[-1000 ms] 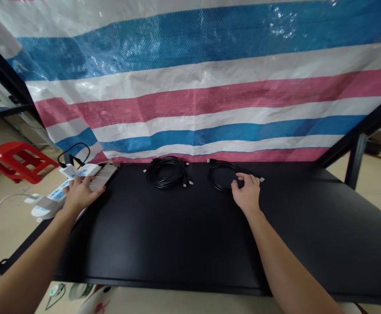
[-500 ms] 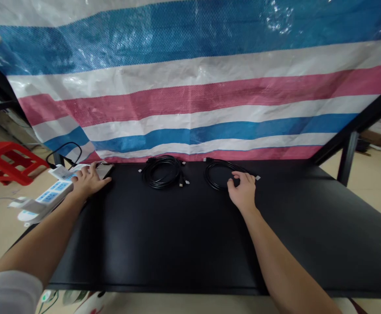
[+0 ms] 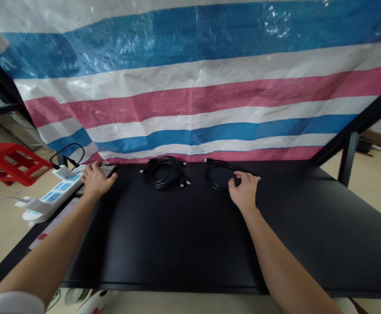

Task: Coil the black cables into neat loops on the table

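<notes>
My left hand [image 3: 96,179], thumb spread away from the fingers, lies over a flat phone-like device [image 3: 109,169] at the table's far left. Most of that device is hidden under the hand. At the right coil of black cable [image 3: 212,179], my right hand [image 3: 244,190] rests over its near right part with thumb and fingers apart and slightly bent. A pale connector [image 3: 259,178] sticks out just beyond those fingers. Between the hands lies another, thicker coil of black cable [image 3: 164,186] with several connector ends showing.
A white power strip [image 3: 59,192] with plugged-in adapters runs along the left edge of the black table [image 3: 177,244]. Beside it lies a pale strip [image 3: 55,222]. A striped tarp [image 3: 190,96] hangs behind, and a red stool [image 3: 14,163] stands at left.
My left hand has moved right, away from the power strip, with its forearm, uncovering the pale strip. My right hand has hardly moved. The view has shifted slightly.
</notes>
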`<state>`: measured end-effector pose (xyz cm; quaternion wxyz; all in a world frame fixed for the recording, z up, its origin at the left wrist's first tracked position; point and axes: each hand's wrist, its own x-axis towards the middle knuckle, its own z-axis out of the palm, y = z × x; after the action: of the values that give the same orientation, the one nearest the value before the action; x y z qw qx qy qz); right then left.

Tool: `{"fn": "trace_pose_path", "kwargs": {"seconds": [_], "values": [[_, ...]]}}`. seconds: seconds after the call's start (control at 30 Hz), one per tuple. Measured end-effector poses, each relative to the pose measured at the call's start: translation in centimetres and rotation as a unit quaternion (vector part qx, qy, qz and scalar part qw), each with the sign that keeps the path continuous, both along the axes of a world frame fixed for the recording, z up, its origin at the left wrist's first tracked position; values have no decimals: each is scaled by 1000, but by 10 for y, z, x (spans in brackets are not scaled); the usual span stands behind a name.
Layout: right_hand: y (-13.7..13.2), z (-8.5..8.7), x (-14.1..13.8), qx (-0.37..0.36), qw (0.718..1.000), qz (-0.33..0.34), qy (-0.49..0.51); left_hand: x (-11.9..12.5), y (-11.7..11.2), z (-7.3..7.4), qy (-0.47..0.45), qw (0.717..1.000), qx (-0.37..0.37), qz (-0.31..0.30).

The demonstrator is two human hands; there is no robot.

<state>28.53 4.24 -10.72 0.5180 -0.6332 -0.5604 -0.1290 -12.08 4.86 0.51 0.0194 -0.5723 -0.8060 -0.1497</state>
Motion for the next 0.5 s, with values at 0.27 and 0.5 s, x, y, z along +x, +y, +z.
{"fn": "trace_pose_path", "kwargs": {"seconds": [0.27, 0.5], "values": [[-16, 26, -10, -313, 941, -129, 25, 63, 4, -14, -98, 989, 102, -39], [-24, 59, -16, -411, 901, -130, 44, 117, 0, -29, -207, 954, 195, -95]]}}
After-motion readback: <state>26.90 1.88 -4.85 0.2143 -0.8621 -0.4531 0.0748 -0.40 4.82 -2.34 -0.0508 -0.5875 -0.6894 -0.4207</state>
